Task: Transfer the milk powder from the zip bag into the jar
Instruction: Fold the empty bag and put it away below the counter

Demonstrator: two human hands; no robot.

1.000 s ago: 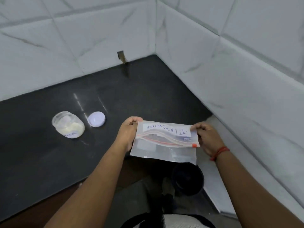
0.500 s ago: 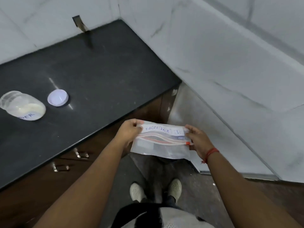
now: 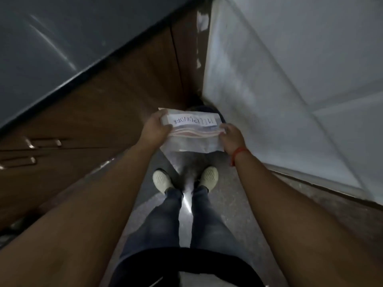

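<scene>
Head-worn camera looks steeply down, close over the floor (image 3: 228, 204).

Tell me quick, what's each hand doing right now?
Left hand: closed on the left end of the zip bag.
Right hand: closed on the bag's right end.

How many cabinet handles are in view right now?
2: one handle on the brown cabinet at the left, a second just below it. Others may lie outside the frame.

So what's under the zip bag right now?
Beneath the zip bag, held by the left hand and right hand, are floor and shoes. A dark object behind is mostly covered.
</scene>
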